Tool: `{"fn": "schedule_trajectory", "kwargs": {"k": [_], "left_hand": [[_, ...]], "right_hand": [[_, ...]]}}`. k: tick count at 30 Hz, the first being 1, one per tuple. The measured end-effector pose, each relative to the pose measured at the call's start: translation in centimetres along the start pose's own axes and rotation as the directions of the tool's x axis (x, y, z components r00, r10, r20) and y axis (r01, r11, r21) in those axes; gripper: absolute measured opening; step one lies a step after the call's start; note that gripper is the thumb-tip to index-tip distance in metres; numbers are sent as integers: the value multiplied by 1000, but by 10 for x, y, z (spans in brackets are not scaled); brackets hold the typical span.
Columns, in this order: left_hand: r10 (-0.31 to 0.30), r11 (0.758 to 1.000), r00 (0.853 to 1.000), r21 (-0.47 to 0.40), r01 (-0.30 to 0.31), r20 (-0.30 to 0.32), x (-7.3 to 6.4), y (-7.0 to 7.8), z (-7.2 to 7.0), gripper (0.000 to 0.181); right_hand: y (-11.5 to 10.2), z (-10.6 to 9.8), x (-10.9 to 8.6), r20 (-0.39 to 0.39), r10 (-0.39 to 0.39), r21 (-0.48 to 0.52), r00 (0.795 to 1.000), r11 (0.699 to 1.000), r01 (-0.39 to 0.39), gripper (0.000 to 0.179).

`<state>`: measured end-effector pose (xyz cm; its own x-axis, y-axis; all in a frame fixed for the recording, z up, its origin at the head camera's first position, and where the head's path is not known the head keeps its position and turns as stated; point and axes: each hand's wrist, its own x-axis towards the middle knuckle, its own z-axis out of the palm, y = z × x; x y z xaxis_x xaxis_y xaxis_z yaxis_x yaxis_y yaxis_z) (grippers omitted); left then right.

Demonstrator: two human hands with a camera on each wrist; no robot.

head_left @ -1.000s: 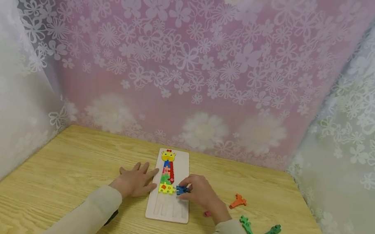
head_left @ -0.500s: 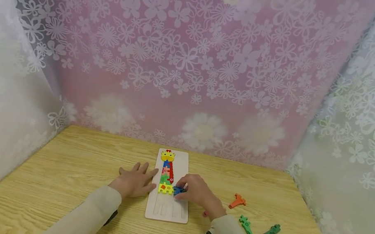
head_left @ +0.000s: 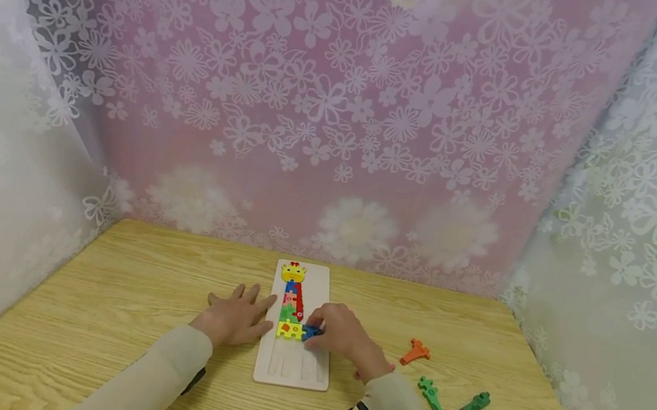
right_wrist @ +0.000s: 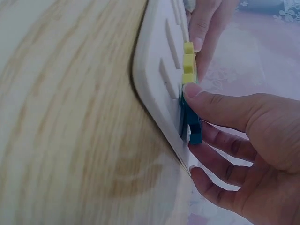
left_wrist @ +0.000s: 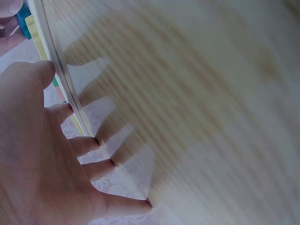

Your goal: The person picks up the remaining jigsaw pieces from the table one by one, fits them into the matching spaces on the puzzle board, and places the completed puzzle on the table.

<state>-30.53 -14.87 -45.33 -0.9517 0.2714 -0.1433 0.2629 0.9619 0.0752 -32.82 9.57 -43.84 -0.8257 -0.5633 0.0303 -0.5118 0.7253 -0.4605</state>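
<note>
Your left hand (head_left: 232,316) is facing palm down, fingers spreading wide on the wooden table (head_left: 160,263), thumb and index finger touching the left edge of one pale board (head_left: 316,291). Your right hand (head_left: 345,333) is reaching across the board's right edge, thumb and fingers pinching one blue piece (head_left: 311,334) at the right end of one yellow block (head_left: 289,331). Farther up, one giraffe head (head_left: 293,273) is lying on the board. To the right, four loose pieces are lying: one orange piece (head_left: 416,352), one light green piece (head_left: 432,401), one dark green piece (head_left: 474,404) and one partly hidden pink piece (head_left: 361,375).
</note>
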Motion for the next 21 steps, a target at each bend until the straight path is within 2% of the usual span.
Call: {"fn": "schedule_trajectory", "kwargs": {"k": [21], "left_hand": [[-6,1000,1000,-2,6,8,2,-1,0,66]], "right_hand": [[2,5,5,16,31,-31,999,999,-31,26]]}}
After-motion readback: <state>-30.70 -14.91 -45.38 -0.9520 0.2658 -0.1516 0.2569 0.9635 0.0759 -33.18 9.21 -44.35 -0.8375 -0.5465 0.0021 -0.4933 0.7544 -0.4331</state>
